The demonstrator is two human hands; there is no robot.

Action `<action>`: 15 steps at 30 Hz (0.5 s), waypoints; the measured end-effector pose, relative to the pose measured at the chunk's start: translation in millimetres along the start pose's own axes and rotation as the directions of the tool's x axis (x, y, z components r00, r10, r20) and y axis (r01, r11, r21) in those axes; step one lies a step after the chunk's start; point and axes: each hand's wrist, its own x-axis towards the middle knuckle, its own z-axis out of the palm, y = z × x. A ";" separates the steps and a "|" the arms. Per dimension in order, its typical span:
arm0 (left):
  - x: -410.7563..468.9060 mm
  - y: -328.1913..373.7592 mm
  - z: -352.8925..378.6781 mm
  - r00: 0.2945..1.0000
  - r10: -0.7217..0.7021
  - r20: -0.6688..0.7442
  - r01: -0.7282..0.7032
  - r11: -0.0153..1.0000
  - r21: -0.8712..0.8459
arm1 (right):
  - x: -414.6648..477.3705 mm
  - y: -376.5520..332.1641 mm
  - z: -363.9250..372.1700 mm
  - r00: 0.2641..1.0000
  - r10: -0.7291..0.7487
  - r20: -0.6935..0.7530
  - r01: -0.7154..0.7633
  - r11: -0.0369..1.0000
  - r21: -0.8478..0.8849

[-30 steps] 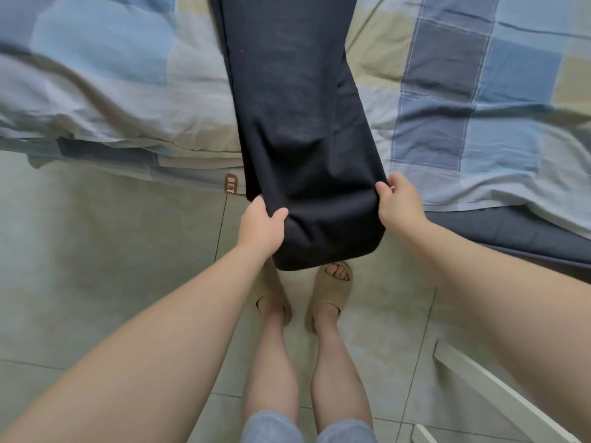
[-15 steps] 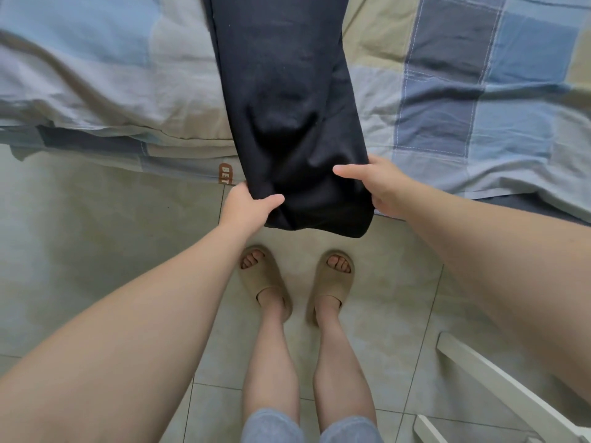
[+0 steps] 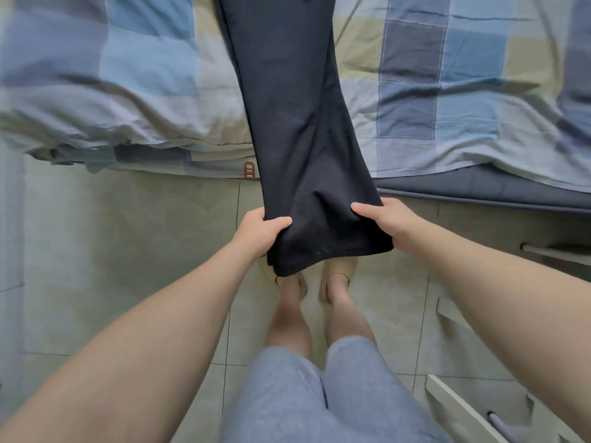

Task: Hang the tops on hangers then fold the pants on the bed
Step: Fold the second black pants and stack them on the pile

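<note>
In the head view, the dark pants point(image 3: 294, 123) ran down across the checked quilt point(image 3: 431, 91) and over the bed's edge, their hem end hanging between the two hands. The left hand point(image 3: 259, 233) pinched the left edge just above the hem, with the thumb on top of the cloth and the fingers curled out of sight beneath it. The right hand point(image 3: 388, 223) gripped the opposite edge the same way. The hem drooped just below both hands, above the person's sandals point(image 3: 339, 270) on the tiled floor point(image 3: 128, 235). Beyond the hands, the rest of the pants lay on the quilt. A white frame point(image 3: 463, 407) stood well to the right of the right hand.
</note>
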 end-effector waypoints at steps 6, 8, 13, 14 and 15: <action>-73.1 -1.1 -4.9 0.988 -0.056 -0.145 0.030 0.984 -0.173 | -78.5 10.6 23.2 0.997 0.002 -0.074 0.012 0.983 0.185; -93.7 0.1 -9.2 0.984 -0.069 -0.161 0.029 0.970 -0.240 | -102.6 11.0 27.1 0.994 0.006 -0.108 0.022 0.967 0.255; -142.3 -13.3 -18.4 0.980 -0.093 -0.178 0.036 0.953 -0.302 | -154.0 7.3 36.4 0.990 -0.035 -0.134 0.082 0.927 0.365; -152.3 -17.3 -18.6 0.977 -0.100 -0.187 0.036 0.947 -0.318 | -163.2 8.1 38.2 0.990 -0.049 -0.134 0.096 0.923 0.372; -162.3 -21.0 -18.4 0.975 -0.106 -0.195 0.034 0.940 -0.339 | -172.3 10.0 39.7 0.989 -0.063 -0.132 0.109 0.920 0.376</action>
